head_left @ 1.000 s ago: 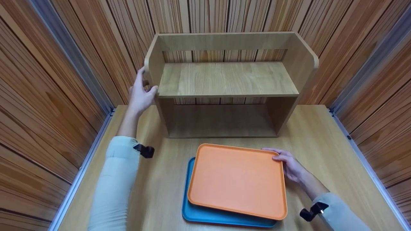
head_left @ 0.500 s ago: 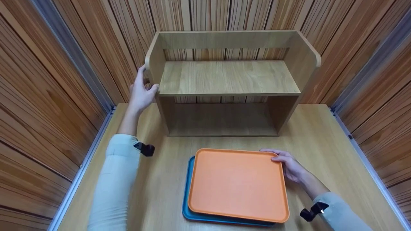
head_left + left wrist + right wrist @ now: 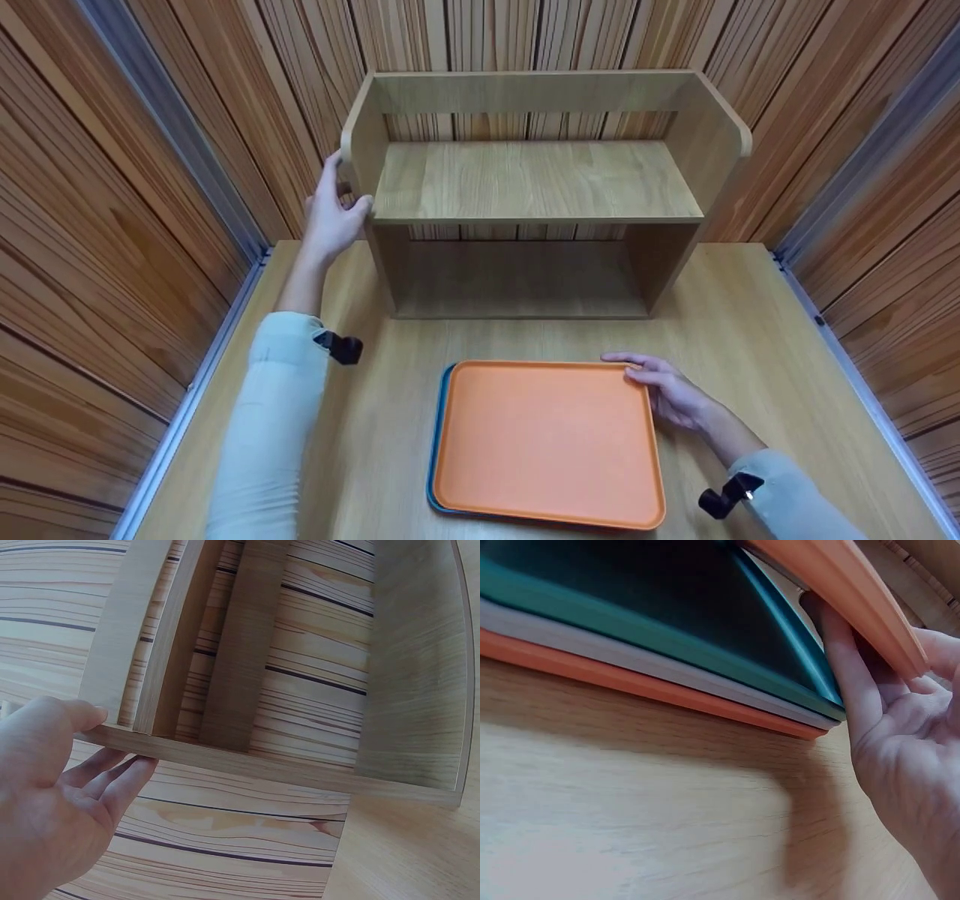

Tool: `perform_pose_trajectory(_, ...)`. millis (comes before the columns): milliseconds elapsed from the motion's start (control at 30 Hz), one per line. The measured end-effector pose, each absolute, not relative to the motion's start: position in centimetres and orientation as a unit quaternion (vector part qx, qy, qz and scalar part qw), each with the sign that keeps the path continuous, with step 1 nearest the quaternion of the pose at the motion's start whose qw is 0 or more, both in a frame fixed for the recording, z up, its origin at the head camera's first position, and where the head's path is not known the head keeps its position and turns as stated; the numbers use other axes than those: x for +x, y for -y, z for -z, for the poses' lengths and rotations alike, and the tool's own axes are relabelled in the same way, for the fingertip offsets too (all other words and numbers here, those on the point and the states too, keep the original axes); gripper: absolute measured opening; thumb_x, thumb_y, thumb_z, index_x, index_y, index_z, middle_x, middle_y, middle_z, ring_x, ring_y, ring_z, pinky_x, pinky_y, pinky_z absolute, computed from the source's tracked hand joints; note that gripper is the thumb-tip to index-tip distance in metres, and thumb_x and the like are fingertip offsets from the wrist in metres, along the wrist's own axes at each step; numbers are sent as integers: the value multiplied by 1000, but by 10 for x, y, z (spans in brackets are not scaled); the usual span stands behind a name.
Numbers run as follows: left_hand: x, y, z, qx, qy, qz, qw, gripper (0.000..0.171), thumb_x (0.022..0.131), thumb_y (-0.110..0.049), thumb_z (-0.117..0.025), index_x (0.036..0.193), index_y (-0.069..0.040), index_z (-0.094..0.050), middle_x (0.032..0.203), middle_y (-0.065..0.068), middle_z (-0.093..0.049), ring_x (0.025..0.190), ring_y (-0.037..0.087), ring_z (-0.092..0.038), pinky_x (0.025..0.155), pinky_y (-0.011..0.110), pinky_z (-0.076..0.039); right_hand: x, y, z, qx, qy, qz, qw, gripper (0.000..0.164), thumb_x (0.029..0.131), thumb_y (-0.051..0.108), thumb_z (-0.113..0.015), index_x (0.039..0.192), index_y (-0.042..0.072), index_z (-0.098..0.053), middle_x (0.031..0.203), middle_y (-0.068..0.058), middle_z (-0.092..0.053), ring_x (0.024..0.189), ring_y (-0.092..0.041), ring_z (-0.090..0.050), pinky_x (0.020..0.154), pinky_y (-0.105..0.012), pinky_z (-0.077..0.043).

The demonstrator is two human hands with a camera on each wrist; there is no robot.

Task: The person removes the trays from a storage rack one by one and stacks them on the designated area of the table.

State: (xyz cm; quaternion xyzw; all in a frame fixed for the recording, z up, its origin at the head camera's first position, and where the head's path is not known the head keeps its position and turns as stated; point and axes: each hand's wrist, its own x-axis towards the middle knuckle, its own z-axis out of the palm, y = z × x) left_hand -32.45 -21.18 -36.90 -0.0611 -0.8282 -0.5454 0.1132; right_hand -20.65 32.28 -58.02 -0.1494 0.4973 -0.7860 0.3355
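Note:
My left hand (image 3: pixel 334 217) grips the left side panel of a two-tier wooden shelf (image 3: pixel 536 184), thumb on one side and fingers on the other, as the left wrist view shows. At the front, my right hand (image 3: pixel 675 394) holds an orange tray (image 3: pixel 551 442) by its far right corner, thumb on top and fingers beneath. Under it a blue tray (image 3: pixel 432 480) shows along the left side. In the right wrist view the held tray is raised at that corner above a stack: the blue-green tray (image 3: pixel 652 649), a pale tray (image 3: pixel 652 672) and another orange tray (image 3: pixel 652 691).
The stack lies on the wooden tabletop (image 3: pixel 382 420), in front of the shelf. Wood-patterned walls (image 3: pixel 112 225) with metal corner strips (image 3: pixel 814 300) enclose the table on the left, back and right. Both shelf tiers are bare.
The held orange tray has come toward me and turned straighter, covering more of the blue tray. My right hand moved slightly nearer and left with it; my left hand stays on the shelf.

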Motion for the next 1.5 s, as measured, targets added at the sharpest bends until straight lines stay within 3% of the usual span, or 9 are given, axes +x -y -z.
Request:
perform_pose_trajectory(200, -326, 211, 370, -63, 827, 547, 115, 76, 111, -4, -58, 179, -20, -27, 179, 22, -42, 162, 44, -50, 126, 64, -52, -206, -325, 579, -152, -486, 788, 346, 49, 121, 2, -33, 148, 15, -71, 135, -5, -82, 120, -16, -82, 97, -30, -69)
perform_pose_trajectory(367, -325, 211, 371, -56, 830, 544, 112, 77, 112, -4, -58, 179, -22, -26, 178, 24, -43, 163, 45, -49, 127, 64, -52, -210, -329, 575, -151, -488, 779, 364, 53, 120, 1, -30, 155, 11, -68, 138, -7, -81, 119, -18, -83, 91, -31, -71)
perform_pose_trajectory(633, -326, 211, 370, -57, 832, 540, 113, 76, 112, -5, -58, 179, -21, -26, 178, 25, -42, 163, 46, -49, 127, 64, -52, -212, -334, 567, -120, -608, 696, 362, 43, 119, 10, -50, 162, 7, -58, 129, -4, -84, 106, -20, -86, 81, -32, -72)
perform_pose_trajectory(833, -325, 212, 369, -55, 831, 542, 112, 77, 112, -6, -58, 179, -21, -24, 177, 26, -42, 162, 48, -50, 125, 63, -54, -212, -331, 559, -94, -705, 623, 325, 49, 116, 18, -63, 162, 3, -57, 127, 0, -76, 98, -14, -79, 72, -26, -69)
perform_pose_trajectory(1000, -326, 212, 370, -56, 830, 544, 112, 77, 111, -5, -58, 179, -21, -25, 177, 25, -43, 162, 47, -49, 125, 63, -54, -213, -328, 553, -104, -756, 569, 305, 52, 114, 18, -67, 160, -2, -58, 137, -9, -69, 101, -16, -79, 73, -29, -70)
perform_pose_trajectory(1133, -327, 213, 371, -58, 829, 545, 113, 77, 110, -4, -58, 178, -19, -26, 176, 24, -45, 163, 44, -49, 124, 63, -55, -213, -325, 551, -117, -772, 552, 291, 49, 112, 15, -69, 156, -5, -61, 131, -16, -69, 101, -19, -80, 75, -31, -71)
perform_pose_trajectory(1300, -326, 213, 371, -52, 832, 542, 110, 77, 111, -4, -57, 179, -21, -26, 177, 25, -44, 163, 44, -49, 126, 64, -53, -214, -326, 553, -122, -781, 541, 286, 48, 112, 14, -70, 156, -5, -62, 128, -16, -71, 98, -19, -79, 72, -30, -70)
perform_pose_trajectory(1500, -327, 212, 371, -52, 835, 537, 112, 77, 112, -5, -57, 179, -22, -25, 177, 26, -43, 164, 46, -48, 128, 63, -51, -217, -326, 561, -124, -792, 530, 277, 49, 112, 16, -70, 157, -1, -63, 139, -28, -65, 98, -21, -79, 71, -29, -70)
